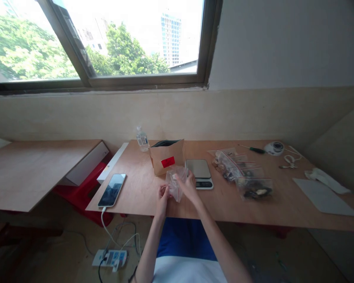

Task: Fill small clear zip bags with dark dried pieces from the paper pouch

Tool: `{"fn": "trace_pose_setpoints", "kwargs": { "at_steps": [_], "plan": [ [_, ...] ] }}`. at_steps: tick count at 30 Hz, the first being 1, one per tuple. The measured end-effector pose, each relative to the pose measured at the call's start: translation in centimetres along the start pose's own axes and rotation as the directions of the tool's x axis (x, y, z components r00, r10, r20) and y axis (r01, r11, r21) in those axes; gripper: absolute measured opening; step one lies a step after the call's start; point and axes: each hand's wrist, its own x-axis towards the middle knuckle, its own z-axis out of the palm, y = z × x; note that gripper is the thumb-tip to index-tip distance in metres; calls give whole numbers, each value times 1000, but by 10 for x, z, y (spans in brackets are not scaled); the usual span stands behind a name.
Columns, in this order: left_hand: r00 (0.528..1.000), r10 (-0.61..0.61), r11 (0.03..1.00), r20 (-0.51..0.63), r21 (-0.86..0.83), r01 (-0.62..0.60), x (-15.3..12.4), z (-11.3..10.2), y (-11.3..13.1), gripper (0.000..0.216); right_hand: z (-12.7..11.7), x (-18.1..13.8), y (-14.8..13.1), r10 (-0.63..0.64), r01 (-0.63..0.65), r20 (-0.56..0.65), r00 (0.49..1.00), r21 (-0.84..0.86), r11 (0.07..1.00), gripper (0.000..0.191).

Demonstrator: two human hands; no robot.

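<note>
At the table (141, 190), your left hand (162, 195) and right hand (189, 186) are gripping, probably adjusting, a clear bag (176, 192), likely needing steadiness next.

Near the table's middle, the pouch (165, 151) stands on the table (224, 206), the bottle (142, 140) behind it to the left. The bag (175, 193) sits between the hands (190, 186), before the pouch; the scale (198, 169) is just right. The phone (112, 190) lies at the table's left end, packets (230, 167) right of the scale, the screwdriver (256, 150) and camera (273, 148) behind them, the sheet (324, 198) toward the frame's right edge.
</note>
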Motion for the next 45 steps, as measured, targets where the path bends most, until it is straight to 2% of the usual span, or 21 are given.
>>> {"fn": "trace_pose_setpoints", "kwargs": {
  "at_steps": [2,4,6,11,14,18,22,25,28,33,35,37,39,40,42,44,45],
  "plan": [
    [1000,16,1000,20,16,-16,-3,6,1,33,3,-6,12,54,-68,114,992,121,990,72],
    [999,45,998,21,45,-46,-5,10,3,32,-2,-3,19,57,-128,254,966,272,954,60],
    [998,63,995,5,74,-63,-6,10,6,30,-12,4,23,54,-171,317,947,356,918,53],
    [999,30,992,-11,120,-29,-4,3,16,24,-31,16,32,41,-130,263,964,329,935,48],
    [1000,-12,986,2,168,12,-2,5,21,25,-30,12,32,-39,-31,250,967,267,963,38],
    [998,-67,971,-13,229,68,2,21,28,40,-23,2,28,-132,94,253,959,156,983,29],
    [999,36,919,-22,393,-24,11,31,33,46,-16,-7,30,-164,123,261,952,165,979,23],
    [989,145,855,-12,505,-119,25,29,36,45,-13,-10,36,-168,97,310,936,233,968,20],
    [983,179,810,27,564,-163,40,25,37,43,-13,-10,39,-185,89,349,919,274,958,20],
    [972,233,713,44,672,-201,54,18,34,34,-22,-9,35,-219,177,252,942,181,967,23],
    [967,255,670,29,716,-198,54,13,33,29,-39,-4,33,-260,241,218,941,108,964,27],
    [959,282,627,5,756,-189,51,9,34,28,-69,7,35,-289,292,188,939,12,956,28],
    [944,328,591,-33,787,-178,44,6,36,29,-110,22,42,-314,327,132,940,-89,941,28],
    [930,365,568,-53,804,-177,38,6,36,30,-133,30,49,-318,324,66,946,-149,934,28],
    [891,449,505,-66,842,-192,23,9,35,33,-181,47,69,-293,261,-65,954,-300,917,27],
    [847,528,358,57,890,-282,5,15,29,34,-225,61,96,-269,172,-156,950,-459,872,28],
    [855,496,314,150,888,-337,-4,18,24,34,-243,66,111,-274,153,-160,948,-525,837,28]
  ]
}}
